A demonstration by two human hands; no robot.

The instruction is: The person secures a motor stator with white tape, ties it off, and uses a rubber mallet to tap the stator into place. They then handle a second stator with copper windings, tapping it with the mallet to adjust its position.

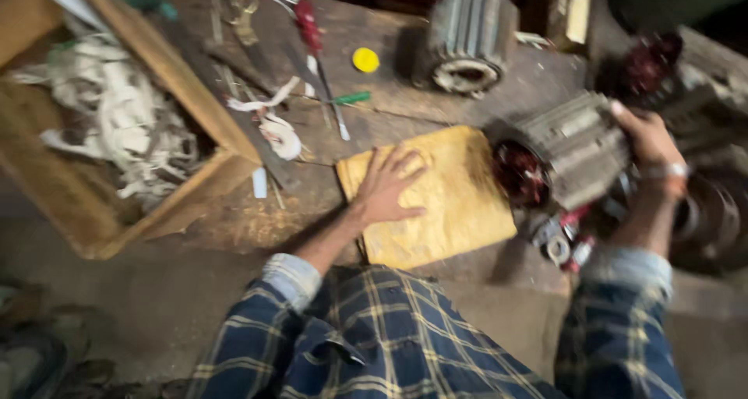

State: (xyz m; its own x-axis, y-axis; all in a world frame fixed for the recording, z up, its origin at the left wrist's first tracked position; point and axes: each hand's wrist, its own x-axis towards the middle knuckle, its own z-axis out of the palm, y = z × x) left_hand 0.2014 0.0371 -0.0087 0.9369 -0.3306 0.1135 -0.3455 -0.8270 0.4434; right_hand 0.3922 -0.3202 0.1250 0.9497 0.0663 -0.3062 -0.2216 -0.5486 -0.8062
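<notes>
At the left of the frame a shallow wooden box (pixel 117 212) sits tilted on the workbench (pixel 257 220), holding a tangle of pale cloth strips and scraps (pixel 117 126); what lies under them cannot be made out.

At centre, the left hand (pixel 387 187) lies flat, fingers spread wide, palm down on a yellowish pad (pixel 452 212) that rests on the bench. At the right, the right hand (pixel 648 138) grips the far end of a ribbed grey motor stator (pixel 576 153), which lies on its side with its open end, showing dark red windings (pixel 516 173), just over the pad's right edge. A bracelet (pixel 666 170) circles that wrist. Below the stator, small red and metal parts (pixel 565 247) hang or lie near the bench edge; blur hides which.

In the upper middle, a 2nd ribbed stator (pixel 465 40) stands on the bench, with a round yellow cap (pixel 365 59) just beside it to the left. Further left are a red-handled tool (pixel 308 25), a green-handled screwdriver (pixel 343 99) and a coil of white tape (pixel 279 134).

The bench is worn, dark, stained wood. Both sleeves are blue plaid (pixel 374 344). The room is dim, and dark machine parts (pixel 701 212) crowd the right edge.
</notes>
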